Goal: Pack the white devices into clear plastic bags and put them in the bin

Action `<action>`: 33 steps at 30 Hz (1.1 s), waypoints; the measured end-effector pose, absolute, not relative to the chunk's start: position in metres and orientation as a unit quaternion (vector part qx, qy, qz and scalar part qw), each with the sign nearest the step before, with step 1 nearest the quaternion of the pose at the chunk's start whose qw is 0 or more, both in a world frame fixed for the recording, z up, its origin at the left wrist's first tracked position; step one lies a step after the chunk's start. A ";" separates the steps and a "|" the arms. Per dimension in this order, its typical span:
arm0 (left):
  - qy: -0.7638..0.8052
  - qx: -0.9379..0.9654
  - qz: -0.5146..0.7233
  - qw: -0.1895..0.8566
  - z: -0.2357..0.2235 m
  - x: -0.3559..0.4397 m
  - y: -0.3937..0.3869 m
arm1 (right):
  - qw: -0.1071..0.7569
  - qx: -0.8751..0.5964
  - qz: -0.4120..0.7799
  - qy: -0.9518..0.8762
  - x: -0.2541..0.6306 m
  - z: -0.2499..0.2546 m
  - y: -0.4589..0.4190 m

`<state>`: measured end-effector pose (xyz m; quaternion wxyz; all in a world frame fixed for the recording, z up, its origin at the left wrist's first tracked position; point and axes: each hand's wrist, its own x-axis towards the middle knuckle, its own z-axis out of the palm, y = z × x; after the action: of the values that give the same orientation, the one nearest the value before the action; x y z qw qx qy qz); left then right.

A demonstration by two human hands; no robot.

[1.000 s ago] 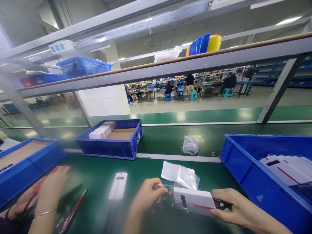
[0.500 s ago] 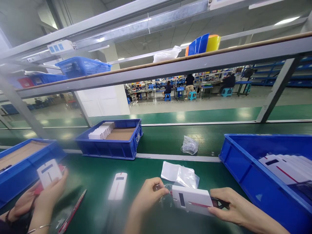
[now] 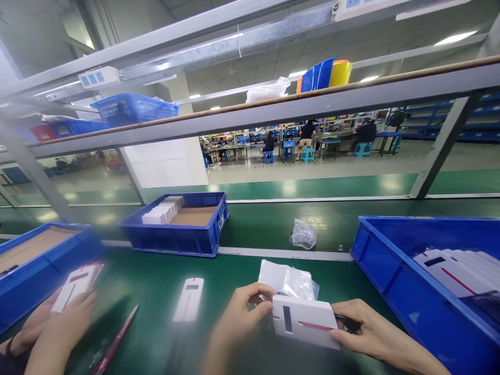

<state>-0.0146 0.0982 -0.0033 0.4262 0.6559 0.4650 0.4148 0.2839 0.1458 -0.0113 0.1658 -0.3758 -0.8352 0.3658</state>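
Note:
A white plastic casing (image 3: pixel 302 317) with a dark rectangular window and a red strip lies across between my hands, above the green tabletop. My right hand (image 3: pixel 363 328) is closed on its right end, thumb in front; something black shows between the fingers. At the casing's left end, my left hand (image 3: pixel 246 315) pinches clear plastic film that looks like a bag, the fingertips touching the casing's edge. Behind the casing lie flat clear plastic bags (image 3: pixel 287 278). Another white casing (image 3: pixel 189 299) rests on the table, left of my left hand.
On the left, a co-worker's hands (image 3: pixel 64 323) hold a white casing near red tweezers (image 3: pixel 117 338). Blue bins stand at far left (image 3: pixel 89 245), back left (image 3: pixel 175 242) and right (image 3: pixel 390 271), the last two holding white casings. A crumpled clear bag (image 3: pixel 303 233) lies farther back.
My left hand's fingers have closed in to the casing's left edge, and the casing has shifted slightly left. The co-worker's hands have lowered and tilted their casing.

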 end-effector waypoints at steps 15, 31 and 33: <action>0.452 0.885 0.111 -0.011 0.054 -0.010 0.082 | 0.220 -0.343 0.473 -0.781 0.269 -0.014 0.144; 0.413 0.892 0.184 0.001 0.045 0.000 0.089 | 0.241 -0.337 0.515 -0.750 0.265 -0.011 0.140; 0.403 0.898 0.175 0.003 0.047 0.005 0.093 | 0.249 -0.333 0.510 -0.753 0.258 -0.012 0.138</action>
<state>0.0052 0.0927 0.0466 0.0030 0.8984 0.4029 0.1745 0.2582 0.1377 -0.0122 0.2489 -0.3333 -0.7527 0.5102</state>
